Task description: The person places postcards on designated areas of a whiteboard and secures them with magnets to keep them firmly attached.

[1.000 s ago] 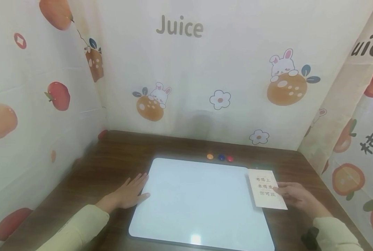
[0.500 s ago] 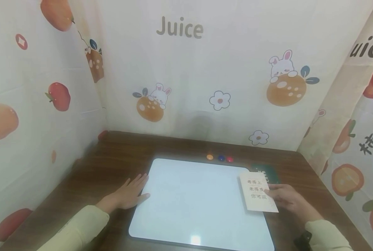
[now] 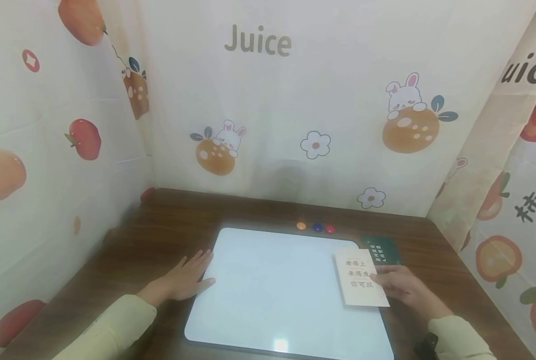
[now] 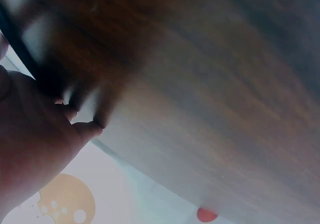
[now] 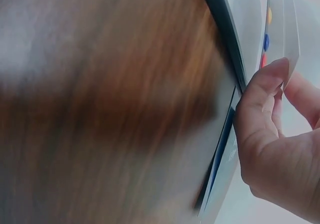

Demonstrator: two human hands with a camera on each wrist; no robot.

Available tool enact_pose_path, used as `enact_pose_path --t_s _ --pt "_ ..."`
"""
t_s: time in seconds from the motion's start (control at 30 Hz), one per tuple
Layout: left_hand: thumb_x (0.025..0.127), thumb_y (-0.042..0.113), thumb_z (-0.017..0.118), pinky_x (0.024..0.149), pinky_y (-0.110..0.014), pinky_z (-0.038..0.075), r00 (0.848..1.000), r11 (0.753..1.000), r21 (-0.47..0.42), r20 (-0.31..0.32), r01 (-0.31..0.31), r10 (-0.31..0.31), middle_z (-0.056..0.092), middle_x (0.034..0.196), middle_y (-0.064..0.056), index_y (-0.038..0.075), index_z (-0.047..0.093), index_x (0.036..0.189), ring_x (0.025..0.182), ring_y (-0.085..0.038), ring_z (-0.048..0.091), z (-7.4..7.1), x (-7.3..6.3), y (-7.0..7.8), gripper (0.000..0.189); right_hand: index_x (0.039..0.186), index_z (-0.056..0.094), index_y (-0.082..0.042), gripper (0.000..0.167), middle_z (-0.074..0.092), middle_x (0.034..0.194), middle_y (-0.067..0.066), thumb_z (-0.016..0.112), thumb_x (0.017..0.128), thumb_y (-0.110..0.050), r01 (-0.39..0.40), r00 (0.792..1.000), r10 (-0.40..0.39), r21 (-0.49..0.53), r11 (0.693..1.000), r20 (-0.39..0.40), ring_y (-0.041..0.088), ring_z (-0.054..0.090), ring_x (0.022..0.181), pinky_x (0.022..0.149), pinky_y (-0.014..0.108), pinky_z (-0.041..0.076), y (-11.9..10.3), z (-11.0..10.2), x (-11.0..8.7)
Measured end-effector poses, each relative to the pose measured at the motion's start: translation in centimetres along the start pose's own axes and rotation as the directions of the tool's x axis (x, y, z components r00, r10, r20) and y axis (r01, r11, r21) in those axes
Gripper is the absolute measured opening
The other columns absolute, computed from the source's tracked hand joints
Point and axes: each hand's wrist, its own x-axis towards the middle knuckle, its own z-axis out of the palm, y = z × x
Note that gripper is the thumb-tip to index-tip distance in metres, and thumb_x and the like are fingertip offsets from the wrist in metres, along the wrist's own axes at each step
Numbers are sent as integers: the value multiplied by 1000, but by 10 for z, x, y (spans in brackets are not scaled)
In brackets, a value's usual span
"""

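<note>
My right hand [image 3: 400, 287] pinches the right edge of a cream card [image 3: 358, 292] printed with lines of Chinese characters. The card overlaps the right edge of a white board [image 3: 277, 285] lying on the table. In the right wrist view, thumb and fingers [image 5: 262, 87] grip the card [image 5: 291, 29] from its side. At the board's left edge my left hand [image 3: 184, 277] rests with fingers spread, thumb and fingertips right at the rim. Just behind the right hand lies a dark green card [image 3: 382, 249] with white characters, partly covered by the cream card.
Orange [image 3: 301, 226], blue [image 3: 317, 227] and red [image 3: 330, 229] round magnets lie on the brown wooden table [image 3: 182, 205] behind the board. A fruit-printed cloth [image 3: 268, 100] hangs around the back and sides.
The right hand has carried the cream card to the left and slightly nearer, over the board. The dark green card has come into view behind it. The left hand stays put.
</note>
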Motion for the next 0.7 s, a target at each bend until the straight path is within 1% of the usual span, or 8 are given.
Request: enact_pose_path --t_s 0.23,0.47,0.7 --pt "98 46 45 109 -63 7 1000 1000 1 7 -4 4 17 156 -19 -3 20 150 143 -39 9 0 0 0 75 137 30 17 76 63 109 17 71 87 -22 14 1000 -14 2 1000 14 29 64 97 85 43 52 -1 8 -1" --pt "98 46 45 109 -63 7 1000 1000 1 7 -10 10 17 156 -19 -3 21 149 143 -40 9 1 1 0 75 137 33 15 78 61 113 18 73 85 -27 10 1000 -11 -34 999 -29 28 65 96 86 43 52 -3 15 -1" --pt "98 46 45 109 -63 7 1000 1000 -4 4 -2 2 17 156 -19 -2 21 150 143 -40 9 0 0 -1 75 136 33 16 77 61 111 20 73 85 -26 17 999 -19 -58 998 -33 29 65 96 86 45 51 -4 20 0"
